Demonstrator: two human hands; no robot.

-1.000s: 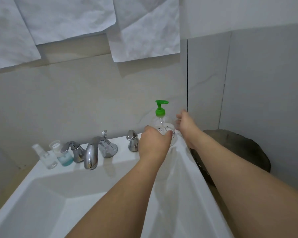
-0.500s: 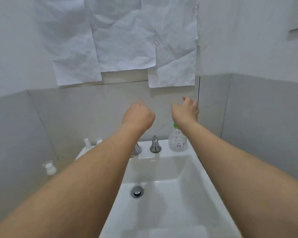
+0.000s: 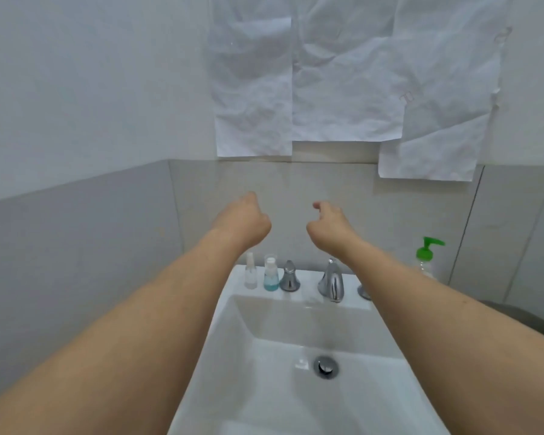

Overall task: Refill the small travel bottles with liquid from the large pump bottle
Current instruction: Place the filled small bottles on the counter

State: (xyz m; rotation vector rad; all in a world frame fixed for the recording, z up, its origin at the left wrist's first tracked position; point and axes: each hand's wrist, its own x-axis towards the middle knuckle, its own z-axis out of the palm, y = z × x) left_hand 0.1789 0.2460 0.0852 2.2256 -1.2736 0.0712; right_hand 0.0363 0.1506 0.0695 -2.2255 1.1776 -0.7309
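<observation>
The large clear pump bottle [image 3: 427,259] with a green pump stands on the sink's back right corner, its lower part hidden behind my right forearm. Two small travel bottles stand on the back left ledge: a clear spray bottle [image 3: 250,274] and, touching or nearly touching it, a bottle with blue liquid [image 3: 270,277]. My left hand [image 3: 244,219] is raised in the air above them, fingers curled into a fist, holding nothing. My right hand [image 3: 327,226] hovers above the faucet, fingers loosely curled and empty, well left of the pump bottle.
The white sink [image 3: 233,312] fills the lower middle, with a chrome faucet [image 3: 332,282], a left handle [image 3: 289,277], a right handle [image 3: 364,291] partly behind my arm, and a drain [image 3: 325,366]. Crumpled paper sheets [image 3: 343,89] hang on the wall. A dark object [image 3: 528,318] sits at right.
Both hands have let go of the pump bottle and risen into the air. The view has swung left, so the pump bottle now stands to the right of my right arm.
</observation>
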